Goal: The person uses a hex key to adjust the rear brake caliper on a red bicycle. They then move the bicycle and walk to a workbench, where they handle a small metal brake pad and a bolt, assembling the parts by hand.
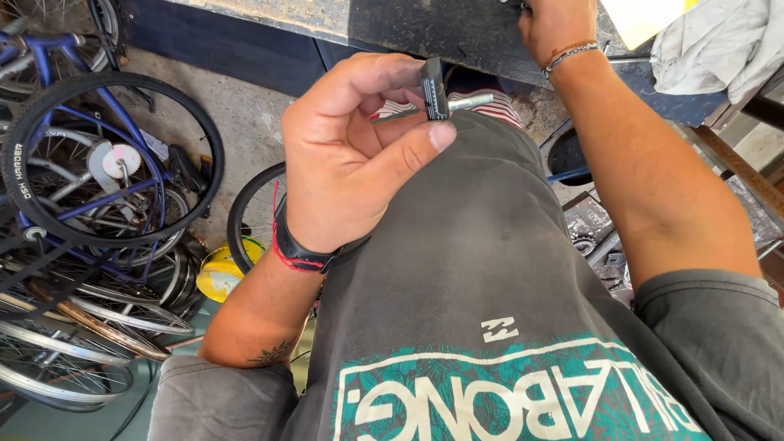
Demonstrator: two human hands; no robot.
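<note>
**Brake pad pinched in the left hand**

Left hand pinches a black brake pad with a threaded stud between thumb and fingers, above the lap. Right hand reaches onto the dark workbench, grip unclear. Bicycle wheels lie alongside.

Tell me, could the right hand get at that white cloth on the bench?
Probably yes. The right hand rests on the bench, and the cloth lies just beside it with nothing between them.
</note>
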